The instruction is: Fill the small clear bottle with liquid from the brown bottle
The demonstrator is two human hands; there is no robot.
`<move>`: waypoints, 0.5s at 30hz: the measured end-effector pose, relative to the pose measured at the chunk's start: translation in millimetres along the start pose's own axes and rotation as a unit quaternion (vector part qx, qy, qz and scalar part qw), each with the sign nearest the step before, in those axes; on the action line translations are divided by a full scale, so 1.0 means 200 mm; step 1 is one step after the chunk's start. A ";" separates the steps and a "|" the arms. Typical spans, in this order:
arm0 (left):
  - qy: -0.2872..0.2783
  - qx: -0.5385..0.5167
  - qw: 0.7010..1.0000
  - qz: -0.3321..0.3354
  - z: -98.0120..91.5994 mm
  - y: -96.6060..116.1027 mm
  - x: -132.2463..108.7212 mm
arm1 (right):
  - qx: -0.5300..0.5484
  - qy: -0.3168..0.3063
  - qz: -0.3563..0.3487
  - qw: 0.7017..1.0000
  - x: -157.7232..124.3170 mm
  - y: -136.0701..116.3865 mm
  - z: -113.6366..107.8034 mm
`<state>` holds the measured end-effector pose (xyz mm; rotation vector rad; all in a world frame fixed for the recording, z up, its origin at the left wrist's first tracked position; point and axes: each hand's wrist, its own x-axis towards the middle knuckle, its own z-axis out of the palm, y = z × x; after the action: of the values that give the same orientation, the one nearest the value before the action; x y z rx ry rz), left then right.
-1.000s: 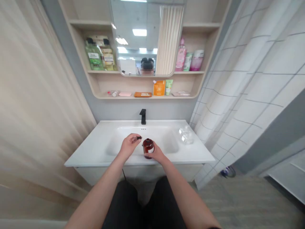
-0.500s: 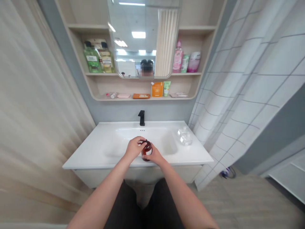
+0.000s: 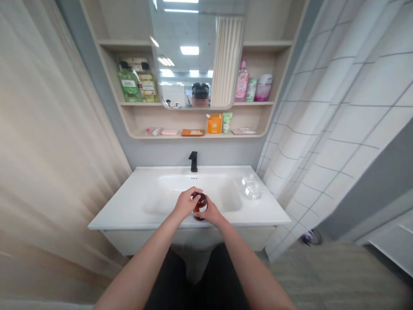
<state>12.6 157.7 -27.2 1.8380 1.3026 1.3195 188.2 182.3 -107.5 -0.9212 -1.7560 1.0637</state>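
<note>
A reddish-brown bottle point(image 3: 200, 202) with a white label is held over the front rim of the white sink point(image 3: 155, 185). My right hand point(image 3: 211, 212) wraps round its body from the right, thumb in front. From the left, my left hand point(image 3: 187, 201) closes its fingers and thumb at the bottle's top. The fingers cover most of the top, so its cap or pump cannot be made out.
Behind the sink stands a black faucet point(image 3: 193, 161). Clear plastic containers point(image 3: 251, 186) rest on the counter's right side. Above, a shelf holds an orange pouch point(image 3: 214, 124), a green tube point(image 3: 227, 122) and a green bottle point(image 3: 129, 84). Curtains hang at both sides.
The dark piece that showed at the bottle's top is now covered by my left fingers. My right hand keeps its hold. The view has shifted slightly.
</note>
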 end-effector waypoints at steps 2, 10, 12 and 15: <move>0.001 0.010 1.000 -0.013 0.01 0.02 0.00 | 0.004 -0.001 -0.002 1.000 0.00 0.00 0.00; -0.015 -0.013 1.000 -0.004 -0.03 0.00 0.02 | 0.002 0.001 0.008 1.000 0.00 0.02 0.00; -0.012 -0.010 1.000 0.000 -0.04 -0.02 0.02 | 0.004 -0.005 0.002 1.000 0.00 0.02 0.00; -0.016 0.045 0.999 0.018 -0.05 -0.02 0.01 | 0.005 -0.011 0.000 1.000 0.00 0.01 0.00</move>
<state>2.4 160.5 -25.9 1.9437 1.3371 1.2634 188.9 183.5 -110.2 -0.9061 -1.7670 1.0868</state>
